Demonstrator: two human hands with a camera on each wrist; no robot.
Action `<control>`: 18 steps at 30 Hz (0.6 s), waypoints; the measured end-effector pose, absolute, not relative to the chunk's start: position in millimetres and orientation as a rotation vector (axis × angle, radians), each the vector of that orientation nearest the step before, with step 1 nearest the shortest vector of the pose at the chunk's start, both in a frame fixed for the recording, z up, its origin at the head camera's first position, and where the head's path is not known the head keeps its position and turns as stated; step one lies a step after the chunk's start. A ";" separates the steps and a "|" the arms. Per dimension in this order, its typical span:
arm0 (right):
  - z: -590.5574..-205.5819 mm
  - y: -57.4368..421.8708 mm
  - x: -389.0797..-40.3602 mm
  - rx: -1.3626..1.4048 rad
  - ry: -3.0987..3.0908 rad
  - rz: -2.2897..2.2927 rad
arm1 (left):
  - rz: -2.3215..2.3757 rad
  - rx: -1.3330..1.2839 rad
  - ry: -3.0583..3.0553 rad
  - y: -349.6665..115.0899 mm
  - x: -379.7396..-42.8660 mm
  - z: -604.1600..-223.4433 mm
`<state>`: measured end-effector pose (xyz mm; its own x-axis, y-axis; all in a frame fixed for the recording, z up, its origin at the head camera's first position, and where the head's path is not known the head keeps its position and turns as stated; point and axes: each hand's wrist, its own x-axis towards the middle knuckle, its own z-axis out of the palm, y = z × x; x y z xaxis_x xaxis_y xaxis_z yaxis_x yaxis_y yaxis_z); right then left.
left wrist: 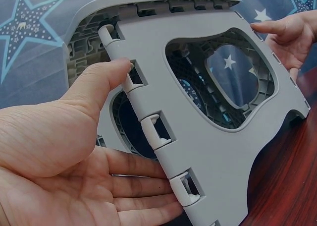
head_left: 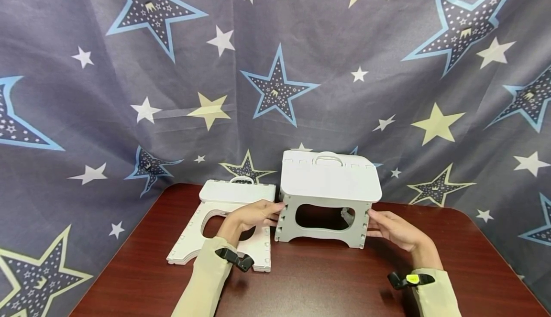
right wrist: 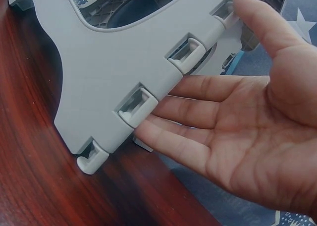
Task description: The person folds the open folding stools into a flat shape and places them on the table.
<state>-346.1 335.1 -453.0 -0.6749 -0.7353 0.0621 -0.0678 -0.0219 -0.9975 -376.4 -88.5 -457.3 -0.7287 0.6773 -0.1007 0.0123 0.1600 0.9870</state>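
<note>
A white folding step stool [head_left: 330, 179] stands unfolded toward the back of the table, its carry handle on the far side of the top. My left hand [head_left: 251, 215] holds its left side, thumb on the front panel's hinged edge and fingers [left wrist: 143, 186] along the side panel. On the opposite side my right hand [head_left: 398, 229] grips the matching edge, with the thumb [right wrist: 262, 23] higher up and the other fingers lower, against the side. Through the front panel's oval opening, the latticed inside shows. A second white stool [head_left: 182, 245], lying folded flat, is partly hidden by my left hand and wrist.
The dark red wooden table [head_left: 318, 283] has rounded back corners. Behind it hangs a grey-blue star-patterned cloth [head_left: 327, 106]. Black straps with small cameras are on both wrists, over light sleeves [head_left: 202, 278].
</note>
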 end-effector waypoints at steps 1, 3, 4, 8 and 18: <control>-453.2 335.2 -346.2 -0.838 1.760 -1.748 | 1.613 0.654 1.905 -88.5 -376.4 -457.3; -453.4 335.2 -346.0 -0.837 1.756 -1.752 | 1.616 0.649 1.903 -88.5 -376.1 -457.2; -453.3 335.1 -345.9 -0.836 1.754 -1.753 | 1.618 0.647 1.902 -88.6 -376.0 -457.2; -453.4 334.7 -345.8 -0.829 1.756 -1.755 | 1.626 0.631 1.898 -88.2 -374.9 -456.1; -453.6 334.4 -345.3 -0.828 1.759 -1.760 | 1.619 0.639 1.902 -88.3 -375.0 -456.5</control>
<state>-345.3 334.4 -453.6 -0.6818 -0.7288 0.0629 -0.0626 -0.0276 -0.9977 -375.0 -88.3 -456.5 -0.7320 0.6729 -0.1068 0.0021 0.1590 0.9873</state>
